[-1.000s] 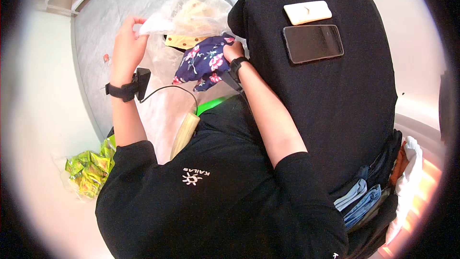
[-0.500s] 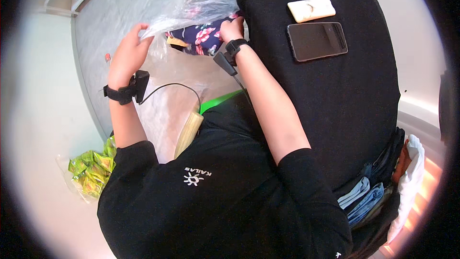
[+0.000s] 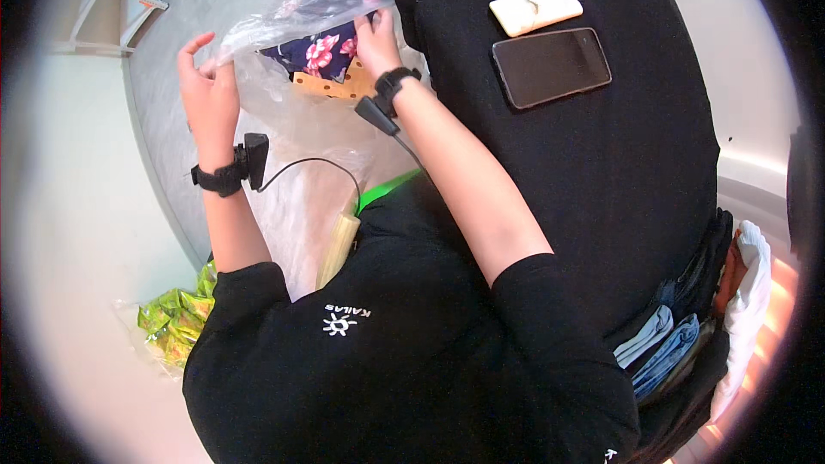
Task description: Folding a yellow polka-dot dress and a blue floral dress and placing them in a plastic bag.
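A large clear plastic bag [image 3: 258, 30] spreads out in front of me. Its near corner on the left is pinched in my left hand [image 3: 211, 99], with the index finger raised. At the bag's right side, my right hand [image 3: 376, 47] grips the plastic edge between thumb and fingers, close against the folded cloth. That cloth, navy with pink flowers [image 3: 320, 53], lies inside the bag mouth. Below it shows a tan piece with dark dots [image 3: 318, 85]. The far part of the navy cloth is blurred by the plastic over it.
To the right, a black-covered surface [image 3: 567, 180] carries a dark phone [image 3: 553, 69] and a white oblong case [image 3: 537, 10]. Folded jeans [image 3: 666, 357] lie at the lower right. Green-yellow packets [image 3: 176, 322] sit at the lower left; a white rack [image 3: 103, 13] stands far left.
Both hands have moved left with the bag. My right hand has shifted from the navy cloth's right end to the bag edge, and more of the dotted tan piece shows.
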Demonstrator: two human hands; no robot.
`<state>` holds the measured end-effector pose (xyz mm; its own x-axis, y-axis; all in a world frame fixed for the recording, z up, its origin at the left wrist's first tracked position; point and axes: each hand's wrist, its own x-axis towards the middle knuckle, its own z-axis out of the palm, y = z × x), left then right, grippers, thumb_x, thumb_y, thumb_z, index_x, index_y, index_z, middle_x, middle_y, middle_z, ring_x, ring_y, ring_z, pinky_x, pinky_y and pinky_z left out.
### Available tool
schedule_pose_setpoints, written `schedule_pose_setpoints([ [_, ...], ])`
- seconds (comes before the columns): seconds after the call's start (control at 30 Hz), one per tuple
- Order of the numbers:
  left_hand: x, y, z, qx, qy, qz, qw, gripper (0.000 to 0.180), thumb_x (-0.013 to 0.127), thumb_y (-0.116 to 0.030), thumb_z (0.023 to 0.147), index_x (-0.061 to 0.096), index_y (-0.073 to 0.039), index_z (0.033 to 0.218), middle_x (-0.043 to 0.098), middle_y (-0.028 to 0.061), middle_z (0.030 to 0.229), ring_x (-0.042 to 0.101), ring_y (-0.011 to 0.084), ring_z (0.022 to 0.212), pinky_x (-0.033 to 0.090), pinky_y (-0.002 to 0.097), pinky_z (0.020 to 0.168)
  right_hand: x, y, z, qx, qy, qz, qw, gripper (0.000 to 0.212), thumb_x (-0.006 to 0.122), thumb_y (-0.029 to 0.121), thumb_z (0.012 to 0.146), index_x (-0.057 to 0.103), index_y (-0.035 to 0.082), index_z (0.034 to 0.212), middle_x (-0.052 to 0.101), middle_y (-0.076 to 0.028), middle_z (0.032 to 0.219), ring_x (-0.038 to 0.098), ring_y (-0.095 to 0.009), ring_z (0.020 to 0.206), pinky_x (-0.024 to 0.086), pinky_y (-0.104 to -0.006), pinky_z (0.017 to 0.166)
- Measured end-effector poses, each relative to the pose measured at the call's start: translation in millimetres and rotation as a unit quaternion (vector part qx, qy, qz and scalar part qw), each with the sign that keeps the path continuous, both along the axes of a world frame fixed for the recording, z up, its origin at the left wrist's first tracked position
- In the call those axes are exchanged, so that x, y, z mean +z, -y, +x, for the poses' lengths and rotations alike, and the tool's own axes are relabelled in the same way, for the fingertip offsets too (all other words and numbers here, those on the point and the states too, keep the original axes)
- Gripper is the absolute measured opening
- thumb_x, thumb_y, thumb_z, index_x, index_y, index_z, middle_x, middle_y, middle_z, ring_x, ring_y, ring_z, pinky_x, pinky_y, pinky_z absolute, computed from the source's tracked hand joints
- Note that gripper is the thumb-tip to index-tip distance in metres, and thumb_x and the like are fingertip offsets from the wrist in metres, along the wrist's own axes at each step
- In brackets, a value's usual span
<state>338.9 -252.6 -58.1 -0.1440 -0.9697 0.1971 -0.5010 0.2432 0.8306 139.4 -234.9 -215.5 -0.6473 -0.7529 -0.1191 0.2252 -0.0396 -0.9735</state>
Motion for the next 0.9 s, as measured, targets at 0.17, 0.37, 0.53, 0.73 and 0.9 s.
schedule_pose_setpoints([
  [0.17,6.7,14.6,-10.1,0.033,0.013,-0.031,0.999,0.033,0.058,-0.013,0.086,0.049,-0.006,0.117,0.060,0.0007,0.068,0.046,0.0054,0.056,0.036,0.0224,0.053,-24.7,-88.3,11.0,0.058,-0.384,0.255,0.886,0.067,0.069,0.017,0.073,0.036,0.007,0.131,0.039,-0.022,0.133,0.037,-0.036,0.127,0.032,-0.0450,0.103],
  [0.37,8.8,27.1,-3.4,0.044,-0.017,-0.050,0.998,0.033,0.059,-0.012,0.084,0.050,-0.004,0.115,0.060,0.0002,0.066,0.045,0.0051,0.055,0.036,0.0221,0.052,-38.0,-126.7,-14.8,0.051,-0.304,0.364,0.879,0.080,0.071,0.010,0.067,0.030,-0.002,0.135,0.029,-0.027,0.141,0.032,-0.034,0.134,0.027,-0.0424,0.108],
  [0.53,11.3,38.8,3.7,0.039,-0.009,-0.049,0.998,0.034,0.061,-0.014,0.084,0.051,-0.004,0.115,0.061,0.0011,0.068,0.047,0.0053,0.056,0.037,0.0218,0.052,-77.9,-126.8,-38.1,0.127,-0.206,0.511,0.825,0.063,0.064,0.010,0.069,0.044,-0.009,0.125,0.061,-0.025,0.097,0.060,-0.025,0.103,0.044,-0.0390,0.092],
  [0.73,16.5,69.5,27.5,-0.057,0.157,0.030,0.985,0.030,0.066,-0.019,0.084,0.061,0.000,0.107,0.064,0.0038,0.072,0.053,0.0085,0.058,0.040,0.0236,0.054,-21.1,-93.5,-11.2,0.181,-0.085,0.168,0.965,0.018,0.060,0.014,0.073,0.063,0.005,0.057,0.057,-0.005,0.054,0.054,-0.016,0.051,0.042,-0.0329,0.052],
  [0.9,52.0,144.0,28.3,-0.082,0.101,-0.100,0.986,0.029,0.061,-0.025,0.087,0.065,0.000,0.102,0.061,0.0026,0.069,0.052,0.0092,0.057,0.041,0.0254,0.052,144.4,10.0,-40.0,0.195,-0.259,0.030,0.946,0.029,0.050,0.012,0.079,0.058,-0.006,0.100,0.062,-0.026,0.089,0.062,-0.035,0.086,0.049,-0.0441,0.075],
])
